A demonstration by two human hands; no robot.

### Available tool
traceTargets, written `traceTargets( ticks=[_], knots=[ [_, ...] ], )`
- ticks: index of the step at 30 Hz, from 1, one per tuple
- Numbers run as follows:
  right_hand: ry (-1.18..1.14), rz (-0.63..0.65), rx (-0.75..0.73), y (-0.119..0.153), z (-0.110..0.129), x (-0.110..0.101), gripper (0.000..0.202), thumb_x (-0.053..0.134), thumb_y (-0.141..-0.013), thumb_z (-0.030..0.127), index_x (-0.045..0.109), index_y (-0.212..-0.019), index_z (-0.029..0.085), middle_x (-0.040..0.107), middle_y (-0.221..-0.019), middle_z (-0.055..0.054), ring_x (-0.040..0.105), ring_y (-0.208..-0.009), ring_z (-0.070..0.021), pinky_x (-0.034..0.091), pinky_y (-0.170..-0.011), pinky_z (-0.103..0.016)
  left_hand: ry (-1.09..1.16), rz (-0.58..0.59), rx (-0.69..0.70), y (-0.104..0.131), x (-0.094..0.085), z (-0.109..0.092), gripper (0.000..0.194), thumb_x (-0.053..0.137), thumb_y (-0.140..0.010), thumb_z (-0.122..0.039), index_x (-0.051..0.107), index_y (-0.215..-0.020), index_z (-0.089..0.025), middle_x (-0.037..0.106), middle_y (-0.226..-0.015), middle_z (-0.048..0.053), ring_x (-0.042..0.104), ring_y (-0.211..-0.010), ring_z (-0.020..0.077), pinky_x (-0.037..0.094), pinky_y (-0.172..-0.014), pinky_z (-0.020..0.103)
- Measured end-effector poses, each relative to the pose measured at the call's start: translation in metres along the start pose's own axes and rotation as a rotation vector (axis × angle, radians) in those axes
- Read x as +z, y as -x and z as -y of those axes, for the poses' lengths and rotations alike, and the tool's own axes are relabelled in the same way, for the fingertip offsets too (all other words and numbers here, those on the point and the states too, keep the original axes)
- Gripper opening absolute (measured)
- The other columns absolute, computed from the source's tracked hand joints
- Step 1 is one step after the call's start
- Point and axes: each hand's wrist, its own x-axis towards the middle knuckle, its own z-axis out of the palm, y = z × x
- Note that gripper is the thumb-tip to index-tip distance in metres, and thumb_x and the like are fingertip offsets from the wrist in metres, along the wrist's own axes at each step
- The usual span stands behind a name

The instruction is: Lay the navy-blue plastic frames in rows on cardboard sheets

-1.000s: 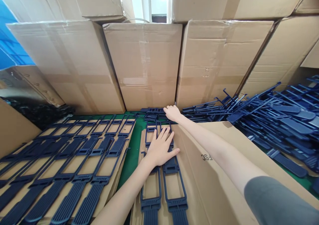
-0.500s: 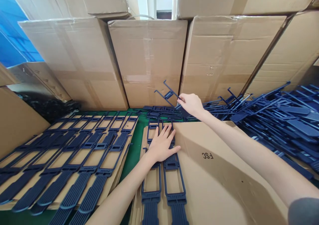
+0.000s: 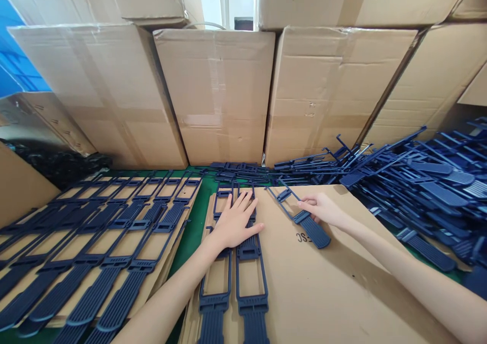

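Note:
My left hand point(image 3: 236, 221) lies with its fingers spread over two columns of dark blue plastic frames point(image 3: 251, 278) on a cardboard sheet point(image 3: 327, 293). To the right, my right hand point(image 3: 323, 209) pinches the side of a single blue frame point(image 3: 312, 230) with a ribbed flat end. That frame is tilted over the sheet, its ribbed end towards me and partly covering printed letters.
Rows of similar frames point(image 3: 142, 268) cover another cardboard sheet at left. A tangled pile of blue frames point(image 3: 422, 181) fills the right, with more along the back. Large cartons point(image 3: 215, 100) are stacked behind, and black plastic point(image 3: 57, 164) lies at far left.
My right hand has moved down and towards me with the blue frame, from above the back pile to over the cardboard sheet. My left hand stays on the frames. The view has shifted slightly right.

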Motion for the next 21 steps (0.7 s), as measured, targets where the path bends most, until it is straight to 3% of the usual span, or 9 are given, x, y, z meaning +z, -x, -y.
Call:
traceTargets(
  ticks=[4, 8, 16, 21],
  knots=[
    [-0.082, 0.038, 0.005, 0.003, -0.001, 0.005, 0.034, 0.064, -0.073, 0.049, 0.059, -0.081, 0.016, 0.065, -0.063, -0.002, 0.06, -0.046, -0.0149, 0.044, -0.035, -0.021, -0.01, 0.003, 0.003, 0.0, 0.0, 0.0, 0.074, 0.03, -0.09, -0.067, 0.029, -0.148, -0.02, 0.017, -0.156, 0.009, 0.007, -0.145, 0.0261, 0.003, -0.116, 0.052],
    [-0.091, -0.082, -0.08, 0.006, 0.005, 0.0, 0.035, 0.068, -0.069, 0.048, 0.061, -0.081, 0.016, 0.061, -0.059, 0.0, 0.058, -0.045, -0.0139, 0.044, -0.036, -0.021, -0.021, 0.027, -0.007, 0.0, -0.003, -0.001, 0.074, 0.03, -0.091, -0.066, 0.027, -0.148, -0.019, 0.015, -0.156, 0.009, 0.006, -0.145, 0.0257, 0.003, -0.116, 0.052],
    [-0.016, -0.161, -0.198, 0.017, 0.017, -0.024, 0.04, 0.067, -0.069, 0.051, 0.063, -0.086, 0.015, 0.065, -0.063, -0.005, 0.057, -0.044, -0.0157, 0.047, -0.037, -0.026, -0.022, 0.043, -0.01, -0.001, -0.003, -0.001, 0.075, 0.028, -0.091, -0.066, 0.026, -0.149, -0.017, 0.013, -0.156, 0.01, 0.004, -0.145, 0.0257, 0.005, -0.116, 0.052],
    [0.012, -0.184, -0.209, 0.015, 0.009, -0.024, 0.039, 0.064, -0.072, 0.052, 0.064, -0.087, 0.016, 0.063, -0.059, -0.003, 0.053, -0.042, -0.0136, 0.043, -0.036, -0.024, -0.016, 0.017, 0.0, -0.001, -0.003, 0.0, 0.073, 0.031, -0.091, -0.065, 0.026, -0.149, -0.021, 0.016, -0.156, 0.007, 0.006, -0.145, 0.0262, 0.004, -0.116, 0.052]
  ],
)
